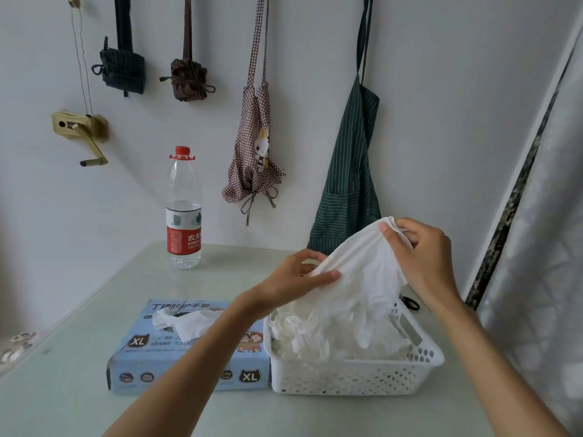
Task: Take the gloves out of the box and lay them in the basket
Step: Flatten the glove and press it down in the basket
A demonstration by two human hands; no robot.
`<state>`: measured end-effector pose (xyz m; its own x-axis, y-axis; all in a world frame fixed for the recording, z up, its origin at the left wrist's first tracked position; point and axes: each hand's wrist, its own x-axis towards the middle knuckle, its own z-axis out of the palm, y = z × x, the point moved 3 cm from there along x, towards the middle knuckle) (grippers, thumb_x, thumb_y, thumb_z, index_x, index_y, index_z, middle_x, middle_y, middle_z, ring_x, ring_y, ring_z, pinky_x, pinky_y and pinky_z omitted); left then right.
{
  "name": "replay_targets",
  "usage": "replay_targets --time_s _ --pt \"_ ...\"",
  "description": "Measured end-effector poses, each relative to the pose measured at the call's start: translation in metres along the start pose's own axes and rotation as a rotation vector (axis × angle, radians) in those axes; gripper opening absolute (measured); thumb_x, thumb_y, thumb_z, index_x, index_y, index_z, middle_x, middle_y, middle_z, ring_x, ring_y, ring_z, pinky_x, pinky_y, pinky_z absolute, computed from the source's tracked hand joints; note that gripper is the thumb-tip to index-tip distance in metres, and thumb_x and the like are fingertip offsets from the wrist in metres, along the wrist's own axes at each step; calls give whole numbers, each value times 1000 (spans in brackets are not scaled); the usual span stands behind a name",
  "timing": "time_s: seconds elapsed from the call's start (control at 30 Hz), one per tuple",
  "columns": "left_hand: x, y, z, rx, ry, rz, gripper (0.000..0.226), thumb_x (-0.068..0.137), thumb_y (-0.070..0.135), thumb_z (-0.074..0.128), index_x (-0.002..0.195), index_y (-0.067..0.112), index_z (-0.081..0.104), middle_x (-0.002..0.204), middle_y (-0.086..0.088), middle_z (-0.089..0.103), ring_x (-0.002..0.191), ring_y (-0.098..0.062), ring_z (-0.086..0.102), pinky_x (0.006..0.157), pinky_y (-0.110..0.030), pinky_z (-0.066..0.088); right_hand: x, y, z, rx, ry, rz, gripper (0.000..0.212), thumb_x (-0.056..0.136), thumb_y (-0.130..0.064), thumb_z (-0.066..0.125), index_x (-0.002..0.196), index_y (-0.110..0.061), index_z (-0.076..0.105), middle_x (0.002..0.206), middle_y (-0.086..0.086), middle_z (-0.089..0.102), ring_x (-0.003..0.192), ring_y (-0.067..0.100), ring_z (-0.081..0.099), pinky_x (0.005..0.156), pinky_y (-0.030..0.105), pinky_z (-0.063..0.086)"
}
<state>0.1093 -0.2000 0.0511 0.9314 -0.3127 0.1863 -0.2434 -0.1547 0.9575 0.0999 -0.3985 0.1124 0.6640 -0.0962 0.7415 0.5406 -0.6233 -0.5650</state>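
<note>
Both forearms reach in from the bottom edge over the pale green table [79, 389]. Just past them a white perforated basket [356, 376] stands on the table, touching the right side of a light blue glove box [142, 367] marked XL. White gloves already lie heaped inside the basket, and one more white glove [362, 272] is held stretched above it, its lower end hanging down into the heap. At the glove's lower left edge, the left hand [299, 279] pinches it between thumb and curled fingers; the right hand [422, 253] grips the cuff end, higher and to the right. Another glove [186, 323] pokes up out of the opening in the top of the box. Farther back a clear water bottle [183, 212] with a red cap stands on the table, and aprons hang on the white wall behind, among them a green striped apron [350, 171].
</note>
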Motion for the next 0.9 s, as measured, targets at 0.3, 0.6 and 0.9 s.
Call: replay_targets --time_s 0.3,0.6,0.9 --pt "-8 -1 -28 194 80 141 29 99 25 47 108 7 68 109 -8 67 97 -9 61 93 -22 46 -2 0 -4 -11 -20 -20 36 92 -36 60 66 -11 60 43 1 34 49 11 24 52 27 25" --pt "-59 44 -73 559 782 300 13 90 28 62 98 27 72 89 15 68 83 -4 58 66 -10 38 -20 -63 20 237 -43 -43 30 94 -26 60 70 -6 61 36 -7 28 42 11 21 45 24 21" --pt "20 -43 -17 946 332 -39 28 97 15 46 115 26 65 116 3 67 106 -22 59 87 -31 45 -57 63 49 -194 -192 359 26 92 -27 59 76 -9 68 59 9 60 51 21 50 51 27 33"
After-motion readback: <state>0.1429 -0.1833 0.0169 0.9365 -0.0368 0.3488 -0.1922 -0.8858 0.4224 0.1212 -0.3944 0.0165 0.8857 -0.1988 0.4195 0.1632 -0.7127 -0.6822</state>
